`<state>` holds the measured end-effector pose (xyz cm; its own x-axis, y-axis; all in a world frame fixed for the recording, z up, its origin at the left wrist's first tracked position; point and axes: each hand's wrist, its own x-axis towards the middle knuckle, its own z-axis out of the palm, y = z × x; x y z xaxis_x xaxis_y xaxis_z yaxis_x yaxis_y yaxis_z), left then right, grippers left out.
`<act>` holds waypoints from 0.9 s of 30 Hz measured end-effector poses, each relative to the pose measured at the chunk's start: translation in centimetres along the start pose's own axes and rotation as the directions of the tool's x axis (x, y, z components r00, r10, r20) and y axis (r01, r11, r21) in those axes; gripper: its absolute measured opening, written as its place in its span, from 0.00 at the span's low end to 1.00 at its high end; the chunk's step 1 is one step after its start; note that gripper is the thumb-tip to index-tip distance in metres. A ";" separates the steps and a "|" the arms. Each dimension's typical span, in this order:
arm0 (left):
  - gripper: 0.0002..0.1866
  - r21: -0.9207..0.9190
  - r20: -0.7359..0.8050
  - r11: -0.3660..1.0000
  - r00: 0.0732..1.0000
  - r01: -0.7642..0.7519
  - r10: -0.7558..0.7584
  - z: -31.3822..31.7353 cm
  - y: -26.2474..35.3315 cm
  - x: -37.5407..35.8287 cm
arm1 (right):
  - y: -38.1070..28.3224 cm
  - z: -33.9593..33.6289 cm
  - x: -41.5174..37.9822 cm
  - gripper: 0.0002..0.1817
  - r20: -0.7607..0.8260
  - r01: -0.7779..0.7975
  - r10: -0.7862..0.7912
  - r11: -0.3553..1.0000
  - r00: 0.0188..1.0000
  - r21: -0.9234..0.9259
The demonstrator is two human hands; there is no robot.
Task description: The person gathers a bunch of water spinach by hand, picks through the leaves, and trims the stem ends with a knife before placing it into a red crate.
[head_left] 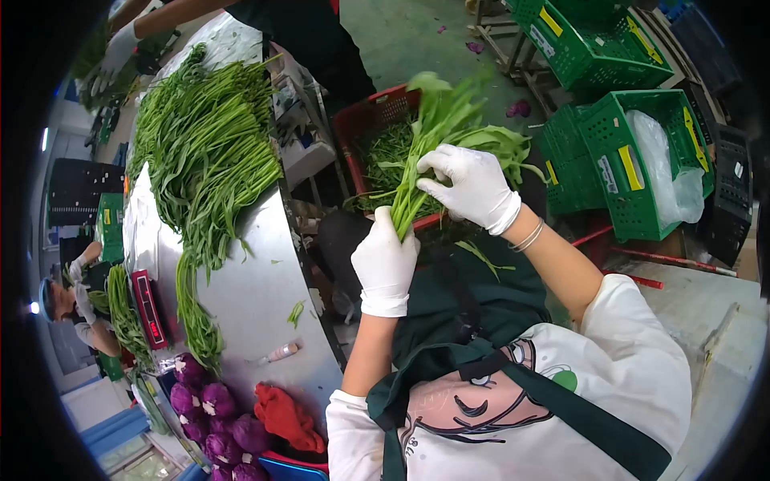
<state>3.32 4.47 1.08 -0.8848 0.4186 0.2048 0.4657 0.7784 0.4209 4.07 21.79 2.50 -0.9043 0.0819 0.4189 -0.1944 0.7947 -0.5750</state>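
Observation:
My left hand [385, 263], in a white glove, is closed around the lower stems of a bunch of leafy greens [423, 144] that looks like water spinach. The bunch points up and away from me, its leafy tops slightly blurred. My gloved right hand [469, 186] is at the bunch's right side, thumb and fingers curled in against the stems and leaves; its lower fingers are partly hidden. Beneath the bunch stands a red crate [365, 112] holding loose greens [391, 152]. A loose green sprig [484, 258] lies on my dark apron [433, 321].
On the metal table [273, 264] at left lie a large pile of greens [208, 136], a knife [278, 353], a red scale display [149, 309], purple cabbages [216, 401] and a red cloth [287, 417]. Green crates [597, 48] stand at right. Two co-workers [297, 32] [60, 301] are across and left.

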 end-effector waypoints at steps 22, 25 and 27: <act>0.13 0.128 0.153 0.990 0.987 -0.063 0.043 0.1 -1.5 0.4 | 4.0 2.3 -0.2 0.06 -0.006 -0.028 0.029 0.996 1.000 0.079; 0.13 0.167 0.196 0.986 0.981 -0.027 -0.006 -0.2 -2.6 0.0 | 6.8 3.0 -0.7 0.05 -0.129 -0.113 0.100 0.989 0.987 -0.095; 0.13 0.209 0.221 0.978 0.975 -0.027 -0.020 -0.8 -3.6 0.1 | 9.1 2.4 -1.5 0.06 -0.096 -0.286 0.278 0.953 0.956 -0.095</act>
<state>1.57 1.34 0.34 -0.8683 0.4961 -0.0043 0.4829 0.8472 0.2214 2.71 27.45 -5.04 -0.8818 0.3567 0.3085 0.1097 0.7913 -0.6015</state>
